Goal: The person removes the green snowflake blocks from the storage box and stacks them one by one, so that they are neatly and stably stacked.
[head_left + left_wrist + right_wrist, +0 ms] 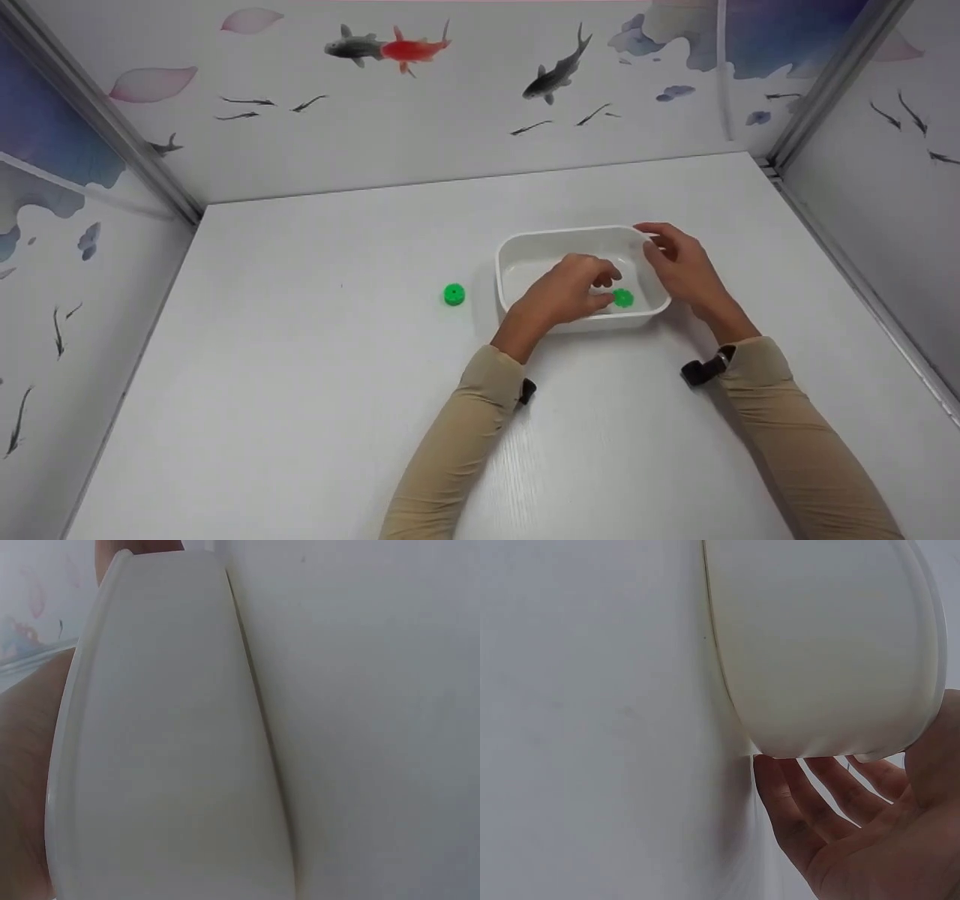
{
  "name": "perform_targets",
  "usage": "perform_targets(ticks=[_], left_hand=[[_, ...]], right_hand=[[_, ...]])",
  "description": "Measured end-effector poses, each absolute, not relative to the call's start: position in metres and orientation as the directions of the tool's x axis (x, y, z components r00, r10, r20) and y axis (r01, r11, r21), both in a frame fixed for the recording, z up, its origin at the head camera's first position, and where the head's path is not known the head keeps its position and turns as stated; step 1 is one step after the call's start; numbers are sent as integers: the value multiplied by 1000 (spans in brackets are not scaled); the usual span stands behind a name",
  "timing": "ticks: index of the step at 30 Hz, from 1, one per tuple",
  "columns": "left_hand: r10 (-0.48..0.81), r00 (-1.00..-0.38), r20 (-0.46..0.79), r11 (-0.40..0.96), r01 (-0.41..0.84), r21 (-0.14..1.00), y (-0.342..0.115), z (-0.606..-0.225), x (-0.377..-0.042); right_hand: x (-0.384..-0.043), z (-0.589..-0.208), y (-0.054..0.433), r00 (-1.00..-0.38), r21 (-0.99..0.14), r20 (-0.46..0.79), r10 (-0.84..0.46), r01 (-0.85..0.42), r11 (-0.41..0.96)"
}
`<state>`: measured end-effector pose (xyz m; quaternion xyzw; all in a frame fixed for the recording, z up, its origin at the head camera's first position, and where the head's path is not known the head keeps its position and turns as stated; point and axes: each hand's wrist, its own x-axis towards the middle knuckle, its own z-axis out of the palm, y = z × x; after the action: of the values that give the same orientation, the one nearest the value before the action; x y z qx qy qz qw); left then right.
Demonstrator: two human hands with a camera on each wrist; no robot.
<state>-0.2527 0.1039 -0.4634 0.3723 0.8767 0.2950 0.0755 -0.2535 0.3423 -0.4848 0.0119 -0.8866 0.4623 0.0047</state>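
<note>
A white rectangular plastic basin sits on the table, right of centre. My right hand holds its right end, thumb over the rim and fingers along the outer wall; the right wrist view shows those fingers against the wall. Reaching over the near rim into the basin is my left hand, with its fingers bent and a gap between thumb and fingertips. Just beside its thumb tip lies a small green flower-shaped piece on the basin floor. In the left wrist view the basin's side wall hides the fingers' work.
A round green notched piece with a small centre hole lies on the white table, left of the basin. Printed panels stand along the back and both sides, with metal posts at the corners.
</note>
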Motion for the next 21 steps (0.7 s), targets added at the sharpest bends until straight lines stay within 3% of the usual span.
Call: perform_targets(ticks=[21], left_hand=[[725, -688, 24, 532, 582, 615, 115, -468, -260]], right_hand=[[-252, -483, 343, -999, -817, 39, -30, -49, 574]])
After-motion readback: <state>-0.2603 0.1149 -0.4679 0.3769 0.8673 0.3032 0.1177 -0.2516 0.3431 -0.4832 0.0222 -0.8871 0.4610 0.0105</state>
